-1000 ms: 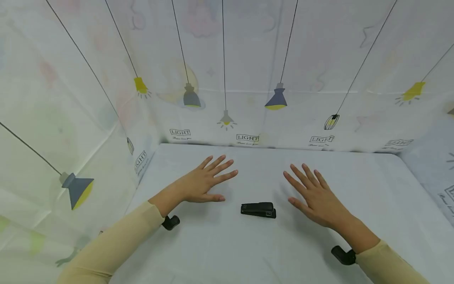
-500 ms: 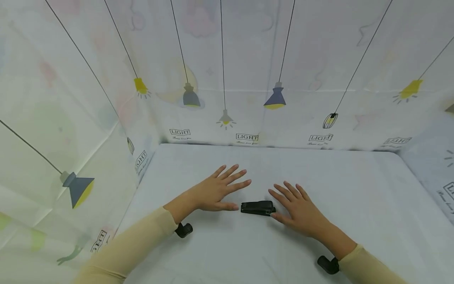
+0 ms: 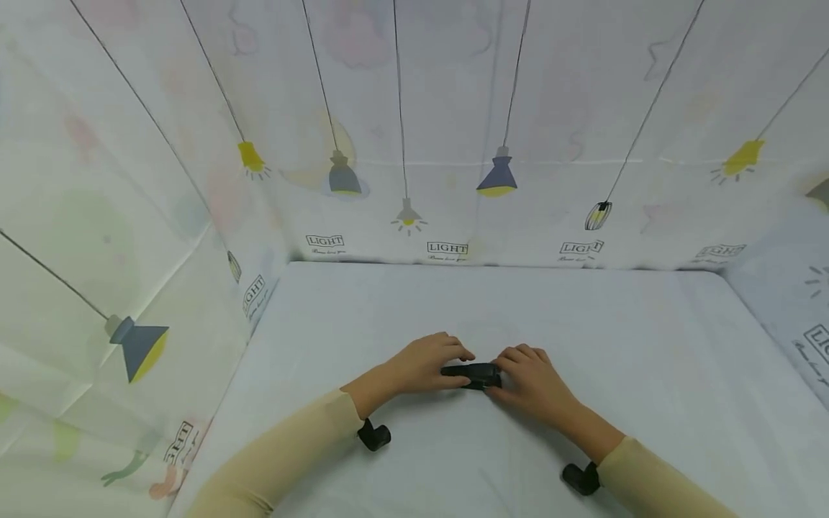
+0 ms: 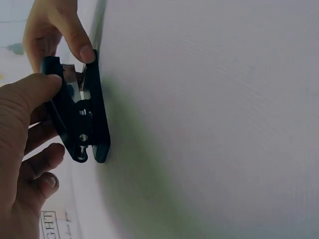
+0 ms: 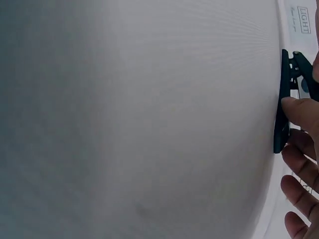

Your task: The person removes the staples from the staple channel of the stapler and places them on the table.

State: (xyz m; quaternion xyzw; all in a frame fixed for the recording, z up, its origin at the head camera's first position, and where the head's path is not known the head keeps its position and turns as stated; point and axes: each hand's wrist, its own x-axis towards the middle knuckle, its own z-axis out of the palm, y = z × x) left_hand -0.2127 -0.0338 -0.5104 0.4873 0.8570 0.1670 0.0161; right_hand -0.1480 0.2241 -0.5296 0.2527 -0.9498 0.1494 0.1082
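Note:
A black stapler (image 3: 481, 372) is between my two hands over the white table. My left hand (image 3: 424, 365) pinches its upper arm from the left, with the thumb on the near side. In the left wrist view the stapler's base (image 4: 101, 112) stands at an angle from the upper arm, and metal shows in the gap. From the right, my right hand (image 3: 532, 380) grips the base, its thumb (image 5: 299, 110) pressed on the side. Parts of the stapler are hidden behind fingers. Whether the base touches the table I cannot tell.
The white-covered table (image 3: 363, 295) spreads around the hands. A printed curtain (image 3: 447, 108) with lamp drawings borders it at the back and sides. A black wrist camera (image 3: 374, 435) sits under the left wrist, another black camera (image 3: 581, 478) under the right.
Both hands have come inward and down from either side of the stapler. Their spread fingers have curled and now hold it. The upper arm and base now stand apart.

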